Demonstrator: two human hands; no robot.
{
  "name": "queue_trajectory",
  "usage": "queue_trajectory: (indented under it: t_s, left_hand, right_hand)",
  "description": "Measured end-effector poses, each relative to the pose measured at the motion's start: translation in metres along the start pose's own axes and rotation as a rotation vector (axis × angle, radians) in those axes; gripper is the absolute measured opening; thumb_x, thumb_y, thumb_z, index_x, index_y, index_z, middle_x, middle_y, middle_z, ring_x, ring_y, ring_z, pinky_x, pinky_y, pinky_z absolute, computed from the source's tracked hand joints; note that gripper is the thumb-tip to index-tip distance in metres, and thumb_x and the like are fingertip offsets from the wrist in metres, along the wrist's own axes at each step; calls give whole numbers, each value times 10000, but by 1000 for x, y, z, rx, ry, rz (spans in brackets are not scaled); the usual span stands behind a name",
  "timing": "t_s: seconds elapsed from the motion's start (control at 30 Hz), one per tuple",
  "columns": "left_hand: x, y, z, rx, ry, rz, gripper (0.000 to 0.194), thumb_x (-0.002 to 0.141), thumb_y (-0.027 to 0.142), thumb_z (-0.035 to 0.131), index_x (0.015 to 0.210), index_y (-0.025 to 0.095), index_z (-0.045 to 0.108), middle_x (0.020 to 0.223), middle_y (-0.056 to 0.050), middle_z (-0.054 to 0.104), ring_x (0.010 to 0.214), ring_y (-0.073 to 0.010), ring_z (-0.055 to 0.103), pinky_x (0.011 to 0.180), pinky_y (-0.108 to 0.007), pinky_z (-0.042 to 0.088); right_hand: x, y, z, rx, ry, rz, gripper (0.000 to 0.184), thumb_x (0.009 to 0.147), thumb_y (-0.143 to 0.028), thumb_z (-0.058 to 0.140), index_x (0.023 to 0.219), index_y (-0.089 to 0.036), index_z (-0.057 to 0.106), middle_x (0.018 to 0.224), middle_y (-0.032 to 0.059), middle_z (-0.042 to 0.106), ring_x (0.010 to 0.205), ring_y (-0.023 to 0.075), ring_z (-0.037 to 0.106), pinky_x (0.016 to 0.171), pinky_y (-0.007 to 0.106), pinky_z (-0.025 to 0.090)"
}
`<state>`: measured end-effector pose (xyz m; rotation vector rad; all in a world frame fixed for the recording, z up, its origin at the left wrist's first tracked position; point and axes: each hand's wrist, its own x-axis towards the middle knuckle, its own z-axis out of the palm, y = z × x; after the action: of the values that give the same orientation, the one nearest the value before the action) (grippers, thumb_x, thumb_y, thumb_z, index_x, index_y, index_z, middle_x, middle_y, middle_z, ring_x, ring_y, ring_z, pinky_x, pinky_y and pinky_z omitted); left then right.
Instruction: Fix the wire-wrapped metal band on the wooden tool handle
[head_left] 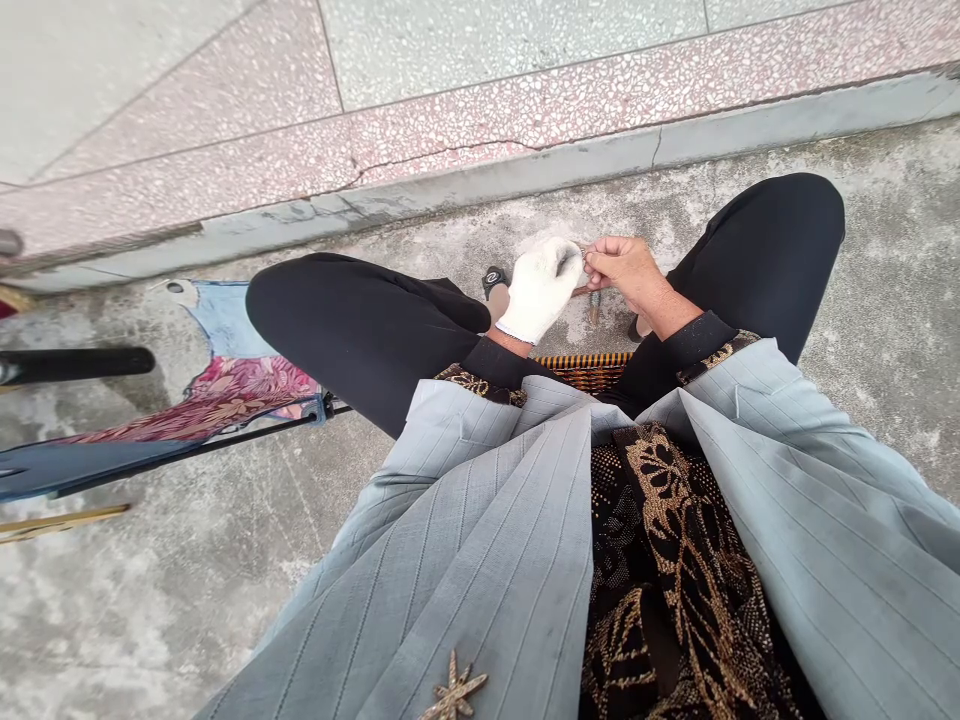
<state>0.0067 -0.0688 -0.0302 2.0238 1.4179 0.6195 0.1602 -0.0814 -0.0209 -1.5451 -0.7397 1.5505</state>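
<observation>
My left hand (544,285) wears a white knitted glove, its fingers curled closed in front of me between my knees. Against its fingertips, my bare right hand (630,272) is closed in a pinch. What the two hands grip is small and mostly hidden by the fingers, so I cannot make it out. Just beneath them shows a thin brownish piece (594,306); whether it hangs from the fingers or lies on the ground, I cannot tell.
A woven seat edge (585,372) shows between my legs. On the left are a folded blue and pink cloth piece (232,385) along a dark rod, a black tube (82,364) and a yellow stick (64,522). A low terrazzo step (480,190) runs across ahead.
</observation>
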Motion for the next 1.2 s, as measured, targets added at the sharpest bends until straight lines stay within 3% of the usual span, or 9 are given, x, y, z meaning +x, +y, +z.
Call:
queue_trajectory:
  t_s: [0.57, 0.87, 1.07, 1.2]
  left_hand:
    - [-1, 4, 1, -29, 17, -41, 111, 962, 174, 584, 888, 215, 657, 932, -45, 735, 999, -222, 679, 945, -349, 522]
    - [0, 6, 0, -48, 7, -58, 114, 934, 152, 602, 841, 208, 639, 886, -38, 722, 947, -213, 672, 924, -340, 516]
    - [2, 3, -4, -153, -59, -62, 83, 916, 175, 585, 877, 197, 656, 888, -24, 730, 882, -183, 654, 877, -329, 528]
    - [3, 4, -12, -220, -132, -16, 86, 917, 206, 575, 921, 195, 660, 935, -29, 739, 903, -180, 656, 875, -329, 539]
  right_hand:
    - [-5, 0, 4, -41, 18, -59, 254, 892, -101, 643, 655, -188, 612, 540, -48, 580, 510, 63, 554, 566, 159, 505]
    - [-1, 0, 1, -38, 10, -98, 270, 886, -39, 581, 661, -186, 605, 585, -60, 585, 488, 47, 513, 545, 163, 458]
    - [2, -4, -6, -10, -78, -51, 216, 848, -63, 684, 690, -187, 605, 596, -64, 595, 500, 45, 506, 558, 159, 489]
    - [2, -7, -13, 108, -199, 101, 207, 845, -66, 704, 687, -170, 619, 568, -56, 573, 482, 49, 480, 567, 187, 541]
